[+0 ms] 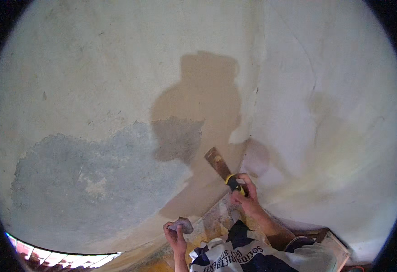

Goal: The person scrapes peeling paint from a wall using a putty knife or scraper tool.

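Note:
My right hand (248, 198) is closed round the black and yellow handle of a putty knife (216, 162). Its broad, brown-stained blade points up and to the left, in front of the wall near the corner. Lower and further left, my left hand (176, 242) grips a folded grey piece of sandpaper (183, 225) between thumb and fingers. Ahead is a cream wall (117, 68) with a large, ragged-edged grey patch (117, 167) where the coating is gone. Whether the blade touches the wall, I cannot tell.
A second, paler wall (343, 149) meets the first at a corner on the right and carries a thin crack. Bright barred openings (62, 258) show at the lower left. A wooden frame (337, 249) stands at the lower right. My shadow falls across the wall.

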The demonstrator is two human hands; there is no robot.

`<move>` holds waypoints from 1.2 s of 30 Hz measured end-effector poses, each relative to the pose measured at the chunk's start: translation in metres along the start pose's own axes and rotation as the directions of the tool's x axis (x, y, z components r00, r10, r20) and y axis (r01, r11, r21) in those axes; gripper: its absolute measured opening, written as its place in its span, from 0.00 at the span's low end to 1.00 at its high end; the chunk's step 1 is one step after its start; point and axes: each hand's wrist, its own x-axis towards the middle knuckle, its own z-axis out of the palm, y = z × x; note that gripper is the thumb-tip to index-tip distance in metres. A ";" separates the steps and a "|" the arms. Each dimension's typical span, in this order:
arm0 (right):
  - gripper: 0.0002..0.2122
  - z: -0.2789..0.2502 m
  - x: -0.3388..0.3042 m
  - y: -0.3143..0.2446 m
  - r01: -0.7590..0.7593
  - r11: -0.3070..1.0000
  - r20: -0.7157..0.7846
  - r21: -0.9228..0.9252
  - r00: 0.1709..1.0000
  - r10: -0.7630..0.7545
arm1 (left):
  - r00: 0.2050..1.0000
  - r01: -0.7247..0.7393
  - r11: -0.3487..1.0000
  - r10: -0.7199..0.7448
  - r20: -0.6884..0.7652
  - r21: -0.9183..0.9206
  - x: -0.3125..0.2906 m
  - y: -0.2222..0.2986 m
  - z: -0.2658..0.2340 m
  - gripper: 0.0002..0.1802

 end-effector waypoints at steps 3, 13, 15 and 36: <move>0.16 0.002 0.016 -0.009 -0.020 1.000 0.039 0.024 0.999 0.020 | 0.999 0.018 1.000 -0.018 -0.048 0.007 -0.003 -0.012 0.003 0.12; 0.12 0.038 0.061 -0.021 -0.077 0.980 -0.055 0.185 0.994 0.089 | 0.989 0.044 0.999 -0.043 -0.142 0.001 -0.008 -0.004 0.013 0.13; 0.11 0.045 0.053 -0.016 -0.104 0.960 -0.051 0.259 0.991 0.122 | 0.990 0.008 0.999 -0.001 -0.143 0.044 -0.007 -0.003 0.011 0.14; 0.14 0.058 -0.027 0.021 0.072 0.965 -0.152 -0.252 0.982 -0.113 | 0.998 -0.008 0.986 -0.002 -0.061 -0.168 -0.018 -0.039 -0.061 0.14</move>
